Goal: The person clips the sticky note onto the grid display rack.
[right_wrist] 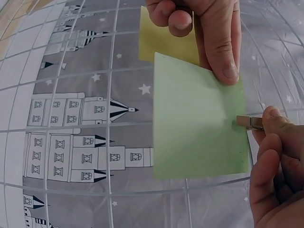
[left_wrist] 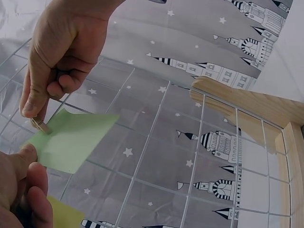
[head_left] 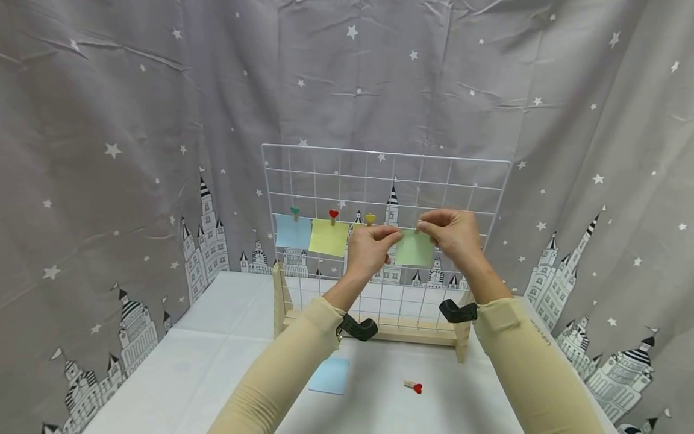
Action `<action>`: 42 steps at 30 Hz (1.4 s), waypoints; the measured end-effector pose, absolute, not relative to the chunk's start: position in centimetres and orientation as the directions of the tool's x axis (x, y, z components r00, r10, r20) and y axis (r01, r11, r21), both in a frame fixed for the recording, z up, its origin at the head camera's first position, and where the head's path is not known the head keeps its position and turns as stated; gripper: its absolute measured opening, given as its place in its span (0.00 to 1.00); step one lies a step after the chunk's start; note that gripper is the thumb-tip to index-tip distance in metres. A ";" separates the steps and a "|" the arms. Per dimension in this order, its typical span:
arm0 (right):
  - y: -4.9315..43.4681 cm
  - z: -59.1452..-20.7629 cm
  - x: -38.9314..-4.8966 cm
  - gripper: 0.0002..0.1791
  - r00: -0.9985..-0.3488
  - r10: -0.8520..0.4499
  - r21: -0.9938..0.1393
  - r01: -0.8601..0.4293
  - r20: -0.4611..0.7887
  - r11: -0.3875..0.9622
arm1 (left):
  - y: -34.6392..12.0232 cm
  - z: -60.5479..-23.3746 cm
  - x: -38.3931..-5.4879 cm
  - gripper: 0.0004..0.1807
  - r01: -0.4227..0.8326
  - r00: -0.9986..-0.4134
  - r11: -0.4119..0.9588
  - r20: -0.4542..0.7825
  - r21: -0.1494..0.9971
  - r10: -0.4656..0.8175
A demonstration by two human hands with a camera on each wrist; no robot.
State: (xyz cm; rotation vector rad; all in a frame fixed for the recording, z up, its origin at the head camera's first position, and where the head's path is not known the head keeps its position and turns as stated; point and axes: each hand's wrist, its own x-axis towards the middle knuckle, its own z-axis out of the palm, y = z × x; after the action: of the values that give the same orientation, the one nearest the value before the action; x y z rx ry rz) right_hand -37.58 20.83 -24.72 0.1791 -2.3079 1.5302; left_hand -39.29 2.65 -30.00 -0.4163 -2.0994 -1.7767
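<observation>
My left hand [head_left: 371, 250] pinches the upper left corner of a pale green sticky note [head_left: 414, 249] against a white wire grid [head_left: 386, 176]. At the note's top edge, my right hand [head_left: 452, 235] holds a small wooden clothespin [right_wrist: 249, 122] between thumb and fingers, its tip over the paper. Along the same wire to the left, a blue note [head_left: 293, 231] hangs from a green heart clothespin [head_left: 295, 211], and a yellow note [head_left: 329, 237] from a red heart clothespin [head_left: 333, 214]. A yellow heart clothespin [head_left: 370, 218] sits beside them; my left hand hides what is below it.
A wooden stand [head_left: 412, 335] carries the grid on a white-covered table [head_left: 217, 337]. In front lie a blue note pad [head_left: 329, 376] and a loose clothespin with a red heart [head_left: 414, 386]. Behind hangs a grey curtain [head_left: 347, 78] with stars and castles.
</observation>
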 end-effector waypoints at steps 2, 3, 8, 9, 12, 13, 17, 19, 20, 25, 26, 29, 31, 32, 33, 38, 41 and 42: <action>20.8 -24.8 -37.6 0.12 -0.923 0.096 -0.861 -0.305 0.372 0.407 | 2.7 -30.0 -39.3 0.07 0.443 -0.893 0.168 0.451 0.880 -0.009; 20.7 -24.9 -37.6 0.11 -0.923 0.098 -0.860 -0.305 0.373 0.409 | 2.7 -30.0 -39.3 0.07 0.442 -0.893 0.168 0.450 0.881 -0.010; 20.6 -25.0 -37.6 0.12 -0.921 0.106 -0.855 -0.299 0.375 0.425 | 2.7 -30.0 -39.4 0.08 0.440 -0.894 0.169 0.449 0.882 -0.015; 20.5 -25.1 -37.6 0.13 -0.921 0.107 -0.852 -0.298 0.376 0.431 | 2.7 -30.0 -39.4 0.08 0.440 -0.893 0.171 0.449 0.882 -0.017; 20.4 -25.1 -37.7 0.13 -0.918 0.103 -0.840 -0.299 0.382 0.452 | 2.8 -30.0 -39.4 0.08 0.435 -0.895 0.175 0.445 0.883 -0.024; 20.4 -25.1 -37.7 0.13 -0.916 0.102 -0.835 -0.302 0.387 0.461 | 2.8 -30.0 -39.3 0.08 0.435 -0.895 0.177 0.446 0.883 -0.027; 20.2 -25.1 -37.5 0.13 -0.909 0.093 -0.817 -0.316 0.407 0.483 | 2.8 -29.9 -39.1 0.07 0.435 -0.894 0.180 0.448 0.882 -0.034; 20.2 -25.1 -37.5 0.13 -0.907 0.090 -0.813 -0.321 0.412 0.486 | 2.8 -29.9 -39.0 0.07 0.438 -0.892 0.180 0.451 0.881 -0.038; 20.2 -25.1 -37.5 0.13 -0.907 0.089 -0.813 -0.322 0.412 0.485 | 2.8 -29.9 -39.0 0.07 0.438 -0.891 0.179 0.452 0.881 -0.040; 20.2 -25.1 -37.4 0.14 -0.910 0.086 -0.812 -0.317 0.407 0.490 | 2.8 -30.0 -38.8 0.07 0.440 -0.891 0.175 0.453 0.881 -0.042; 20.2 -25.2 -37.3 0.14 -0.910 0.087 -0.810 -0.314 0.405 0.495 | 2.8 -30.0 -38.8 0.07 0.439 -0.891 0.177 0.452 0.881 -0.043; 20.1 -25.3 -37.2 0.15 -0.913 0.091 -0.811 -0.302 0.397 0.502 | 2.7 -30.0 -38.7 0.07 0.431 -0.894 0.182 0.445 0.884 -0.043; 20.1 -25.3 -37.1 0.16 -0.914 0.093 -0.811 -0.300 0.396 0.502 | 2.7 -30.0 -38.5 0.07 0.428 -0.896 0.183 0.442 0.885 -0.043; 20.1 -25.4 -37.1 0.16 -0.914 0.094 -0.811 -0.300 0.396 0.502 | 2.7 -30.0 -38.4 0.08 0.428 -0.896 0.182 0.442 0.885 -0.042; 20.1 -25.4 -37.0 0.17 -0.913 0.095 -0.810 -0.301 0.397 0.503 | 2.7 -30.0 -38.3 0.08 0.429 -0.896 0.182 0.443 0.885 -0.041; 20.0 -25.5 -37.0 0.17 -0.907 0.097 -0.808 -0.312 0.410 0.500 | 2.6 -29.8 -37.9 0.08 0.450 -0.884 0.192 0.465 0.872 -0.043; 20.1 -25.5 -36.9 0.17 -0.906 0.098 -0.813 -0.317 0.413 0.488 | 2.6 -29.7 -37.7 0.08 0.463 -0.876 0.197 0.479 0.864 -0.046; 20.1 -25.5 -36.9 0.17 -0.904 0.097 -0.813 -0.322 0.416 0.485 | 2.6 -29.7 -37.7 0.08 0.465 -0.875 0.197 0.482 0.863 -0.047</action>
State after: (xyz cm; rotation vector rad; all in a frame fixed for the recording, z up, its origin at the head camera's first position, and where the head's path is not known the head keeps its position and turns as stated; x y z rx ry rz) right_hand -36.87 20.12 -25.50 0.1872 -2.3268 1.3993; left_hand -37.67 2.57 -29.71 -0.3909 -2.0755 -1.7209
